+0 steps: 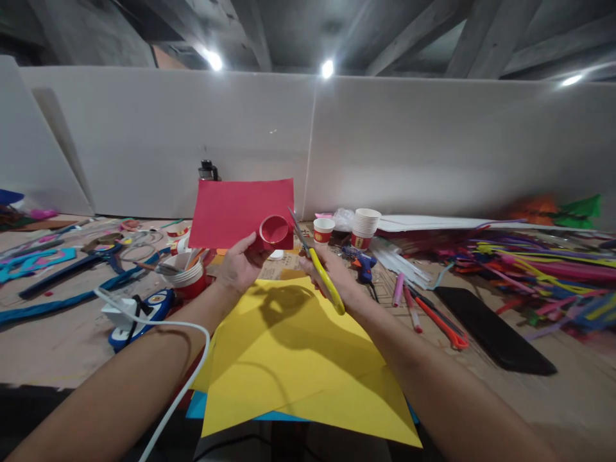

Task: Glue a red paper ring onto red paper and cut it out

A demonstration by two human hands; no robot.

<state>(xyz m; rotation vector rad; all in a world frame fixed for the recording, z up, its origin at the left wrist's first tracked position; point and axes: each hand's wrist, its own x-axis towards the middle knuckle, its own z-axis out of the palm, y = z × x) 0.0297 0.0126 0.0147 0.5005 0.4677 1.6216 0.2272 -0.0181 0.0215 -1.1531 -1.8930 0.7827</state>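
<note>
My left hand (243, 264) is closed on a sheet of red paper (235, 208), raised above the table. At the sheet's lower right corner, a round red cup-like piece (274, 232) with a pale rim is held by the same hand. Its mouth faces me; whether it is joined to the sheet, I cannot tell. My right hand (332, 273) grips scissors (320, 273) with yellow handles. Their blades point up and left, close beside the red sheet's right edge. Beneath both hands lie yellow paper sheets (293, 359), with blue paper (279, 416) showing under the near edge.
Stacked paper cups (366, 224) and another cup (323, 231) stand behind. A blue glue gun (363, 263), orange-handled scissors (445, 327), a black phone-like slab (495, 330) and bright pipe cleaners (539, 269) lie right. A tool-filled cup (185, 276), power strip (158, 308) and white cable (205, 359) are left.
</note>
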